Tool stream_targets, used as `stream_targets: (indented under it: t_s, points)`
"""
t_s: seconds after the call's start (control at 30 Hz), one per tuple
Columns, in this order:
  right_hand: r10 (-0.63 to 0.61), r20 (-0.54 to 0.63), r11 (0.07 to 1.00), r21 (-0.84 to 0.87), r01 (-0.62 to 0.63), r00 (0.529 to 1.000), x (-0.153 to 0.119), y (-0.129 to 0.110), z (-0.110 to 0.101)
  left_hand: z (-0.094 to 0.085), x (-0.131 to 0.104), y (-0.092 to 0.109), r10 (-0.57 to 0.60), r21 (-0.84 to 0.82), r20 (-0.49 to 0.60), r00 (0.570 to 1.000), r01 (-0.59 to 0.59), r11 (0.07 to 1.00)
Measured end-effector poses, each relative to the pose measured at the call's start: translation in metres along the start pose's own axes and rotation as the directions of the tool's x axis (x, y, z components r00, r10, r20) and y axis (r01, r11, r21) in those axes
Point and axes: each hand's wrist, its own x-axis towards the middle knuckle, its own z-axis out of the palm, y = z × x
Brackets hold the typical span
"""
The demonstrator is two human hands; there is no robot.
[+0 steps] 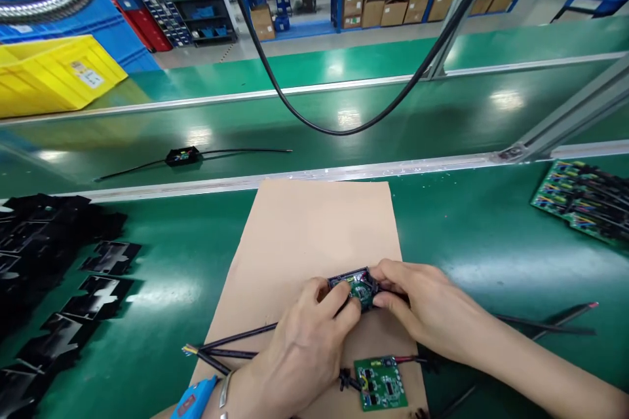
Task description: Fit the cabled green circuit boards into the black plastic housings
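Observation:
A small black case with a green circuit board (362,289) in it is between my hands, over a brown cardboard sheet (319,226). My left hand (314,324) has its bent fingers pressed on the board and the case's left side. At the case's right end, where a cable comes in, my right hand (417,294) pinches with thumb and fingers. A second green circuit board (382,385), with cables at both sides, lies bare near the front of the sheet. Black cables (236,335) with stripped coloured ends run out left, under my left hand. Beside that wrist is a blue-handled object (195,399), partly cut off.
Many black folded sheet pieces (59,288) are piled on the left. Boards with wires (580,200) lie stacked at the right. Beyond a metal rail (314,175), a cased board with cables (183,156) rests on the belt. A black cable loop (344,132) hangs ahead; a yellow bin (54,75) stands far left.

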Motion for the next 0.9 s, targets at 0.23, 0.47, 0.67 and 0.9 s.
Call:
stream_targets:
  t_s: [0.23,0.47,0.67,0.9]
  points:
    - [0.026,0.044,0.999,0.020,-0.027,0.999,-0.001,0.010,-0.021,0.009,-0.002,0.003,0.036,0.115,0.025,0.999,-0.038,0.993]
    - [-0.147,0.074,0.988,-0.030,0.149,0.986,0.001,0.003,-0.013,0.007,-0.006,0.004,0.105,0.237,0.040,0.994,-0.111,0.965]
    - [-0.287,0.103,0.947,-0.119,0.298,0.952,0.006,0.016,-0.009,0.006,-0.008,0.004,0.036,0.214,0.029,0.999,-0.041,0.976]
    - [-0.393,0.092,0.887,-0.226,0.404,0.915,0.008,0.019,-0.014,0.006,-0.010,0.003,-0.002,0.161,0.077,0.997,-0.010,0.987]
